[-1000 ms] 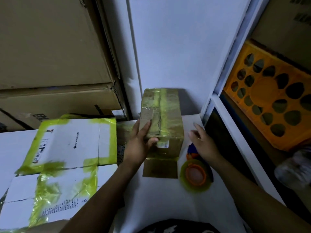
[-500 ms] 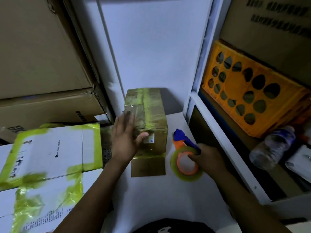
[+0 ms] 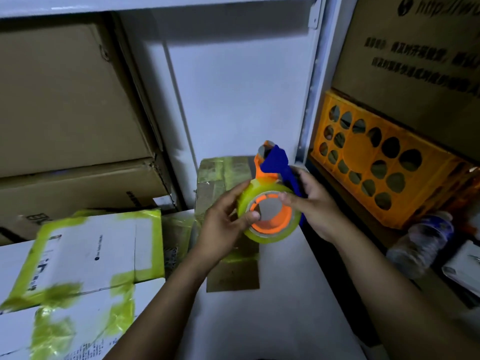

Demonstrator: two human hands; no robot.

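A tape dispenser point(image 3: 271, 198) with a yellow-green roll, an orange core and a blue handle is held up above the white surface point(image 3: 272, 315). My right hand point(image 3: 311, 206) grips its blue handle, with a finger on the roll's inner rim. My left hand point(image 3: 223, 222) holds the roll's left side, thumb hooked into the core. Behind the dispenser stands a small brown cardboard box point(image 3: 220, 172) wrapped in yellow-green tape, partly hidden by my hands. One loose flap point(image 3: 233, 274) lies flat in front of it.
White parcels with yellow-green tape point(image 3: 85, 258) lie at the left. Large cardboard cartons point(image 3: 65, 113) are stacked behind them. An orange perforated crate point(image 3: 376, 162) and a plastic bottle point(image 3: 420, 242) sit in the shelf bay at the right, past a white shelf post point(image 3: 311, 100).
My right hand picked the tape dispenser up off the surface. My left hand left the small box and took hold of the roll. The view tilted up and right.
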